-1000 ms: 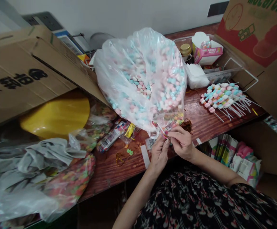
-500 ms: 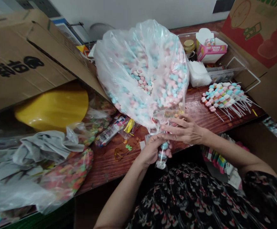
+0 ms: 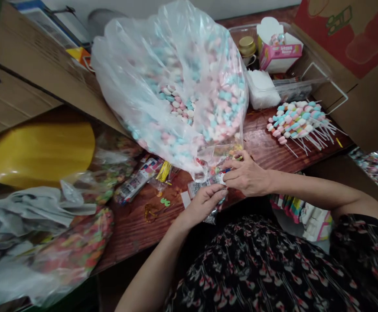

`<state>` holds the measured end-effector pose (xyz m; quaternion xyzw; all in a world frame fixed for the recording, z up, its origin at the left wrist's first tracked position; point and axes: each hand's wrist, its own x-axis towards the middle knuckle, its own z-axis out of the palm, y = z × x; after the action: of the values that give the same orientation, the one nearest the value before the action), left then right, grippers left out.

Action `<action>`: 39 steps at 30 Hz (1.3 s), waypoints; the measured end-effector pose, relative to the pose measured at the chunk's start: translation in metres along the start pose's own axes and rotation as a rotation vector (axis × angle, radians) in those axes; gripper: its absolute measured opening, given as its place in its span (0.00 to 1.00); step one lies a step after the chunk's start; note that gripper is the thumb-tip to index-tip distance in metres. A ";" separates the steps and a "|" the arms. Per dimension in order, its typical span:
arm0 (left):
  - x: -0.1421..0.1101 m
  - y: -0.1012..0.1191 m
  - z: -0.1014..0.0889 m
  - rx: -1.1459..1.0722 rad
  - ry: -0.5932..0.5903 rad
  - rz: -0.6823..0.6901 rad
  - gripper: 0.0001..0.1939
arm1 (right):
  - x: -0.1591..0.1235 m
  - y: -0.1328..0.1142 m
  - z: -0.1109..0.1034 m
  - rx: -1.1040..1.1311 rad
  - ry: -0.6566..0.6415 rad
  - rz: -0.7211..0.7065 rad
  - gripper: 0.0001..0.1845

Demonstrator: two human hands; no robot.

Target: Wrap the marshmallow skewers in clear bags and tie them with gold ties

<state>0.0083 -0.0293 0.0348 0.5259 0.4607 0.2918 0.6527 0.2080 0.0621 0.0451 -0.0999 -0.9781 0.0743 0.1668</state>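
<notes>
My left hand [image 3: 203,203] is closed around a small clear packet of candy [image 3: 213,211] at the near edge of the wooden table [image 3: 137,225]; the packet's lower end pokes out under the fingers. My right hand [image 3: 246,175] pinches the packet's top from the right, fingers pressed together. Both hands sit just below a big clear bag of pink, blue and white candies [image 3: 176,86]. A smaller bag of mixed coloured candy [image 3: 223,152] lies right behind my right hand.
A pile of candy skewers [image 3: 298,123] lies at the right. Behind it are a white pad [image 3: 263,89], a pink box [image 3: 278,50] and a jar [image 3: 246,45]. Cardboard boxes [image 3: 20,78] flank both sides. A yellow object [image 3: 36,151], bags of coloured candy [image 3: 75,247] and gold twist ties [image 3: 164,171] lie left.
The hands went from pinching a stick to holding a small filled packet. The left hand now wraps more of it and the right grips its top. The view shifted down and right.
</notes>
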 end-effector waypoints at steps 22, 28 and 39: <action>0.002 -0.013 -0.004 -0.345 -0.073 -0.325 0.16 | -0.020 -0.010 0.018 -0.088 0.220 -0.096 0.10; 0.011 -0.018 0.006 0.323 0.157 0.080 0.10 | -0.022 -0.020 0.031 -0.009 0.027 0.220 0.05; 0.010 -0.024 -0.002 0.146 0.515 -0.023 0.09 | -0.030 0.108 0.003 0.079 0.059 1.029 0.11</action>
<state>0.0081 -0.0263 0.0084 0.4748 0.6373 0.3745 0.4776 0.2529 0.1594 0.0132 -0.5639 -0.7936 0.1809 0.1398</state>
